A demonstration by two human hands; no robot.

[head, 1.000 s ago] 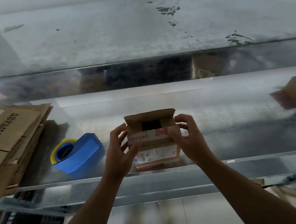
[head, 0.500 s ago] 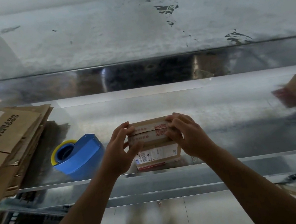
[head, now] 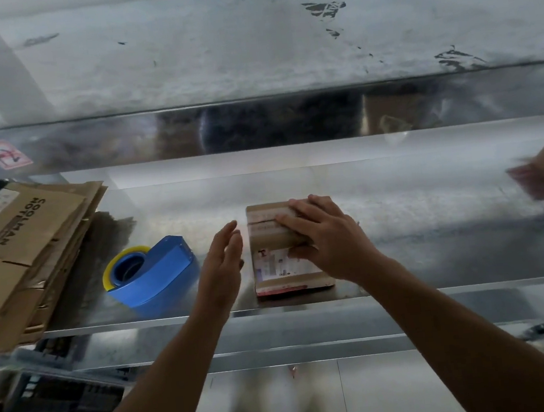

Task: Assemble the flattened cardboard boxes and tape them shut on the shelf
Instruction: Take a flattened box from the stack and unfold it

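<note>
Small cardboard box (head: 271, 267) upright near the front edge of the metal shelf (head: 432, 223), top flaps folded down, seam running left to right, no fresh tape visible across it. Pressed flat on those flaps: right grip (head: 327, 237), fingers spread and straight across the top, thumb lying on the near face, pinning rather than pinching. Free and holding nothing: left grip (head: 221, 263), fingers straight and close together, palm turned toward the box's left side, just beside it but apart from it. Further left, near the back of that palm: blue tape dispenser (head: 157, 273) with its yellow roll, lying on the shelf, long axis slanting from near-left to far-right, roll end away from the box. Judged from this layout: taping next, and a reach best made with the left grip, being unoccupied and nearer the dispenser, with the right grip kept on the flaps. Well apart at the far left: stack of flattened cardboard boxes (head: 25, 249).
</note>
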